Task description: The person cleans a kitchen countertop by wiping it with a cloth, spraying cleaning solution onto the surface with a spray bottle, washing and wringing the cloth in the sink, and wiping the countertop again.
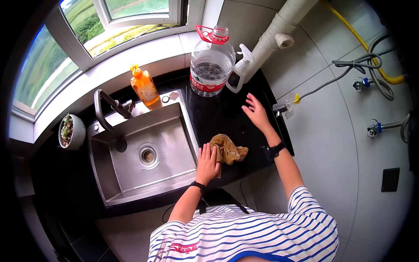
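Observation:
My left hand [207,165] lies flat with fingers stretched out at the sink's right rim, touching the left side of a crumpled brown cloth [228,149]. What lies under the palm is hidden. The cloth rests on the black countertop [209,115]. Over the right part of the counter, my right hand [256,112] is open and holds nothing, its fingers apart. Beyond it stand a white spray bottle [239,72] and a large clear water jug [211,63] with a red handle, partly filled.
A stainless steel sink [131,172] with a curved faucet [99,109] is at the left. An orange pump bottle [144,87] stands on its back rim. A potted succulent [72,132] sits farther left. A white pipe [277,37] and a grey cable [321,85] are at the right.

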`<act>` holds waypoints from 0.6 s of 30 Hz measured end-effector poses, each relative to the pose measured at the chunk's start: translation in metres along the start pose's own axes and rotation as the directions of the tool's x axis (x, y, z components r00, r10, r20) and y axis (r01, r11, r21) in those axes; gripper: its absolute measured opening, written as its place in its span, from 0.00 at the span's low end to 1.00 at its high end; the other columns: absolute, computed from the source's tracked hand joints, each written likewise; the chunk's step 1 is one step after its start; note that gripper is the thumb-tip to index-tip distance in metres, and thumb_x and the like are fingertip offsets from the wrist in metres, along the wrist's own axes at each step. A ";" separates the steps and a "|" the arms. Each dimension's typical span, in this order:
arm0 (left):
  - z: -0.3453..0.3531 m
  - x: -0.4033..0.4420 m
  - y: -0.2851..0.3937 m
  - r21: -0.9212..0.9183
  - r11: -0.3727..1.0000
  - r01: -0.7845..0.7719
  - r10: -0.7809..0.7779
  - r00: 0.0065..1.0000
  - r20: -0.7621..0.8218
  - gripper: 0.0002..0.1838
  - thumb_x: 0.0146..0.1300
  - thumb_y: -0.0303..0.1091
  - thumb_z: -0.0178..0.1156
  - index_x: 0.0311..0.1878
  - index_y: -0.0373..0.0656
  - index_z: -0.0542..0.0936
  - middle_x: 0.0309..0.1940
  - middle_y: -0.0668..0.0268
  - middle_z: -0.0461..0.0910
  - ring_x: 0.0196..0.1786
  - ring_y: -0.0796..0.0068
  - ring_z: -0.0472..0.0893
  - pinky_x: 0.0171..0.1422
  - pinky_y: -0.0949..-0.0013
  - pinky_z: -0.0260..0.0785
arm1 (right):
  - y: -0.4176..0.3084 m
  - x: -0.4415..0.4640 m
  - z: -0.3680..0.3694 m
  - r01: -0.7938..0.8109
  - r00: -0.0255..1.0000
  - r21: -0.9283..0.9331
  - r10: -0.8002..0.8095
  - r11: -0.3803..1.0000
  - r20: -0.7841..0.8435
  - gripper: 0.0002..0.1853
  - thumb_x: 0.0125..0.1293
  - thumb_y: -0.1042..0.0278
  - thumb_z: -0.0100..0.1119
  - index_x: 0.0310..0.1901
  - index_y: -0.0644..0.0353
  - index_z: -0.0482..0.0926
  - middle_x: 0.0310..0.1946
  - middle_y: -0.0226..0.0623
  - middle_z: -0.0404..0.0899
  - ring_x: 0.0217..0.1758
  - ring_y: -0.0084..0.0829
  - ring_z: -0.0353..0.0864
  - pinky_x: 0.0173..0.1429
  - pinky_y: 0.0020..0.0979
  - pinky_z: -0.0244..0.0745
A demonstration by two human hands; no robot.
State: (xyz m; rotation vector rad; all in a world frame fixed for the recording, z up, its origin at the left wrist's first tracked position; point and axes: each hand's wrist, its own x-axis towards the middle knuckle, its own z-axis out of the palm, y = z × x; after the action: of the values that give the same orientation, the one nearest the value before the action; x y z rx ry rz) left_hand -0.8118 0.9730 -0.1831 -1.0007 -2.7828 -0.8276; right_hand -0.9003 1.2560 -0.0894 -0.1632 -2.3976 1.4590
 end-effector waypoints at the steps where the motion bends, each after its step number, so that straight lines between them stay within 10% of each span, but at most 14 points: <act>1: -0.001 0.000 0.001 0.000 1.000 0.008 -0.008 1.000 0.001 0.37 0.54 0.38 0.55 0.69 0.37 0.63 0.70 0.43 0.57 0.74 0.46 0.54 0.77 0.47 0.41 | 0.006 0.035 0.001 0.040 0.996 -0.034 -0.042 0.999 -0.082 0.34 0.61 0.65 0.65 0.66 0.63 0.63 0.60 0.47 0.71 0.60 0.39 0.75 0.58 0.35 0.73; 9: -0.004 0.001 0.004 -0.013 1.000 0.024 -0.024 1.000 -0.001 0.37 0.53 0.38 0.56 0.69 0.40 0.64 0.70 0.45 0.57 0.74 0.48 0.55 0.77 0.48 0.42 | 0.012 0.173 0.025 0.133 0.898 -0.218 -0.210 0.967 -0.387 0.29 0.53 0.52 0.70 0.49 0.66 0.75 0.43 0.51 0.80 0.46 0.51 0.79 0.51 0.42 0.74; 18: -0.004 0.001 0.008 -0.023 1.000 0.020 -0.020 1.000 -0.001 0.36 0.54 0.39 0.56 0.69 0.41 0.63 0.70 0.45 0.57 0.74 0.49 0.54 0.78 0.49 0.41 | -0.007 0.056 -0.009 0.308 0.820 -0.252 -0.391 0.917 -0.419 0.25 0.53 0.59 0.72 0.47 0.65 0.74 0.41 0.44 0.76 0.43 0.45 0.78 0.48 0.40 0.72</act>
State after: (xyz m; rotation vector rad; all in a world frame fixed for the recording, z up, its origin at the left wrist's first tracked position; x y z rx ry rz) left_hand -0.8084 0.9765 -0.1758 -0.9772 -2.7933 -0.8647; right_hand -0.9489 1.2752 -0.0670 -0.0878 -2.0195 0.9158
